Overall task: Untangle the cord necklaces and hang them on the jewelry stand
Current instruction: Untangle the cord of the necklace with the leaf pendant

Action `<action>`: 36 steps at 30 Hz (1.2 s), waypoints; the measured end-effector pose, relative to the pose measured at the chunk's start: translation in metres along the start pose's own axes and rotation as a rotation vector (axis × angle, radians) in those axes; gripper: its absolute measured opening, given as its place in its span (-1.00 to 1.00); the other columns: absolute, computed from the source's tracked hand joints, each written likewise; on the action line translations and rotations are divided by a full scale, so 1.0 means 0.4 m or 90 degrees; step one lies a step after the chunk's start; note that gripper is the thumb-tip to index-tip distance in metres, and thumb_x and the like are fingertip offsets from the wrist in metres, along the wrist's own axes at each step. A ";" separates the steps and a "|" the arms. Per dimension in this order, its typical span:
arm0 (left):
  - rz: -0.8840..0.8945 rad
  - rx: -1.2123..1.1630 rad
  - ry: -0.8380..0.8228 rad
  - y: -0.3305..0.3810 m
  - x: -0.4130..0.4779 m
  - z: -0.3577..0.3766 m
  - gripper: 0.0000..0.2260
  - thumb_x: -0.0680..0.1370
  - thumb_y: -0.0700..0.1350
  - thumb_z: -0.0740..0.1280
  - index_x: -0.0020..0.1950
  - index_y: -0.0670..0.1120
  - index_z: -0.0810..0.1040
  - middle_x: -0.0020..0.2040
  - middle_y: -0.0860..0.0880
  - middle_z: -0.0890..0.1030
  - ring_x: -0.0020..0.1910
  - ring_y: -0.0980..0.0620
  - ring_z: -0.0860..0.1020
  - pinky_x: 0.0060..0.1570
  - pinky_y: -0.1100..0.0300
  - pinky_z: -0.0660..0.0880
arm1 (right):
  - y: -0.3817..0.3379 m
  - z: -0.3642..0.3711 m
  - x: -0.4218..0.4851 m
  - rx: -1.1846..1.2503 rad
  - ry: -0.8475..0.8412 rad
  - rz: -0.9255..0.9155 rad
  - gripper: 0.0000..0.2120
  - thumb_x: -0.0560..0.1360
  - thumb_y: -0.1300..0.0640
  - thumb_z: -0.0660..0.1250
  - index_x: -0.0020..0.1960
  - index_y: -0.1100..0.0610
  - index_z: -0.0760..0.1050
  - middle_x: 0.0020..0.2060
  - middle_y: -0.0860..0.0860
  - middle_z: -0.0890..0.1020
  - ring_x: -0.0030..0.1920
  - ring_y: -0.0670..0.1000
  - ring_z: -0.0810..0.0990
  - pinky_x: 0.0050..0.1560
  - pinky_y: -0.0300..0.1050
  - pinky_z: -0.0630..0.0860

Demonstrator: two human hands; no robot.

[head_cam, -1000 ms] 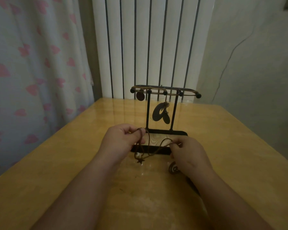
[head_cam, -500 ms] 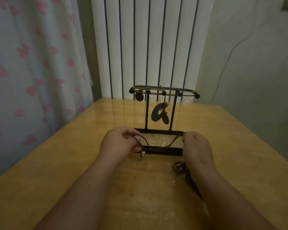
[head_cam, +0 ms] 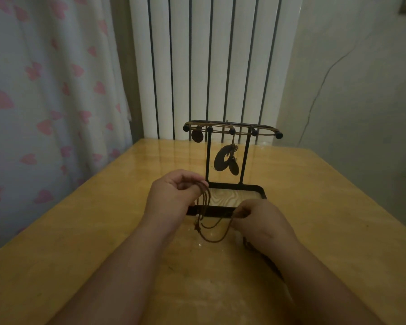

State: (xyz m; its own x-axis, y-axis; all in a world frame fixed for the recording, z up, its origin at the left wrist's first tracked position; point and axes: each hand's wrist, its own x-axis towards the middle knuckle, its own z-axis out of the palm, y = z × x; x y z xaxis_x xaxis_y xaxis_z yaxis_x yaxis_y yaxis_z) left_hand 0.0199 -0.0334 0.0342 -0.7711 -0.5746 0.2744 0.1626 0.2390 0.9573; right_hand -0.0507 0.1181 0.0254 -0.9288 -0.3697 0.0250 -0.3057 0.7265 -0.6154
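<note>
A black metal jewelry stand (head_cam: 231, 131) rises from a tray base on the wooden table (head_cam: 326, 207). Cord necklaces hang from its top bar: a round brown pendant (head_cam: 197, 136) at the left and two oval pendants (head_cam: 226, 159) in the middle. In front of the base, my left hand (head_cam: 174, 193) pinches several strands of a brown cord necklace (head_cam: 211, 231). My right hand (head_cam: 263, 219) grips the other end, and the cord sags in loops between the hands. A small charm dangles low on the left strands. More dark cord (head_cam: 263, 256) lies under my right wrist, mostly hidden.
A curtain with pink hearts (head_cam: 45, 102) hangs at the left, beside the table's left edge. White vertical blinds (head_cam: 209, 62) stand behind the table and a plain wall (head_cam: 361, 90) is at the right.
My right hand has drawn back toward me and to the left, so the cord now sags in deeper loops. My left hand has risen slightly with its strands.
</note>
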 end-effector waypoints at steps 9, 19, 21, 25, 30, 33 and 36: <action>-0.056 0.281 0.055 -0.003 0.001 -0.006 -0.78 0.49 0.00 0.47 -0.06 0.05 0.43 -0.17 0.02 0.62 -0.19 0.14 0.57 -0.36 0.29 0.34 | 0.026 -0.043 0.023 0.417 0.258 0.084 -0.78 0.59 0.20 0.16 -0.04 0.24 0.57 -0.35 -0.04 0.48 -0.44 -0.16 0.40 -0.51 -0.41 0.36; -0.069 0.080 -0.088 0.000 0.004 -0.007 -0.90 0.53 -0.25 0.38 -0.05 -0.06 0.55 -0.12 -0.04 0.72 -0.15 0.05 0.69 -0.07 0.08 0.64 | 0.013 -0.004 0.007 0.106 0.194 -0.054 -0.39 0.46 0.04 0.30 0.48 -0.04 0.21 0.40 0.00 0.33 0.38 0.07 0.33 0.31 0.15 0.44; -0.018 0.137 -0.118 -0.002 -0.001 -0.004 -0.87 0.54 -0.23 0.38 -0.06 -0.01 0.51 -0.13 0.00 0.72 -0.11 0.10 0.68 -0.06 0.12 0.61 | 0.003 0.007 0.000 0.183 0.155 -0.151 -0.52 0.54 0.09 0.25 0.43 -0.10 0.28 0.35 -0.09 0.40 0.36 -0.02 0.36 0.29 0.10 0.48; 0.031 0.150 -0.208 -0.003 -0.011 -0.003 -0.82 0.55 -0.27 0.35 -0.09 -0.01 0.42 -0.16 -0.06 0.69 -0.11 0.17 0.67 -0.07 0.20 0.55 | -0.004 0.023 -0.003 0.299 0.014 -0.199 -0.52 0.60 0.06 0.21 0.45 -0.25 0.21 0.33 -0.21 0.45 0.33 -0.11 0.39 0.34 0.03 0.39; 0.071 0.132 -0.254 -0.007 -0.008 -0.013 -0.78 0.54 -0.29 0.35 -0.09 0.03 0.43 -0.18 -0.08 0.67 -0.09 0.04 0.67 0.04 0.07 0.57 | -0.007 0.020 -0.008 0.189 -0.048 -0.195 -0.44 0.51 -0.04 0.37 0.44 -0.22 0.24 0.12 -0.26 0.56 0.18 -0.15 0.51 0.21 -0.05 0.48; 0.050 0.075 -0.256 -0.012 -0.004 -0.017 -0.82 0.55 -0.30 0.32 -0.05 -0.02 0.44 -0.26 -0.01 0.67 -0.16 0.07 0.66 -0.03 0.14 0.52 | -0.013 0.010 -0.009 0.137 -0.010 -0.223 -0.89 0.57 -0.03 0.27 0.05 -0.15 0.55 -0.12 -0.12 0.64 -0.12 -0.14 0.60 -0.06 -0.09 0.61; 0.018 0.071 -0.234 -0.018 0.003 -0.015 -0.89 0.60 -0.23 0.27 -0.03 -0.02 0.45 -0.34 -0.01 0.64 -0.23 0.04 0.63 -0.10 0.09 0.50 | -0.014 -0.015 -0.015 0.309 0.034 -0.152 -0.83 0.61 0.13 0.19 -0.06 0.02 0.55 -0.17 0.02 0.60 -0.23 -0.10 0.55 -0.32 -0.23 0.53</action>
State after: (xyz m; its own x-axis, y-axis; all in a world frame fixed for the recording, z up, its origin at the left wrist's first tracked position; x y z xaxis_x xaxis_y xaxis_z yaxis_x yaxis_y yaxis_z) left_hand 0.0214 -0.0406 0.0282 -0.9400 -0.2518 0.2301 0.1345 0.3461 0.9285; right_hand -0.0445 0.1198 0.0337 -0.8583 -0.4529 0.2413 -0.3900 0.2699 -0.8804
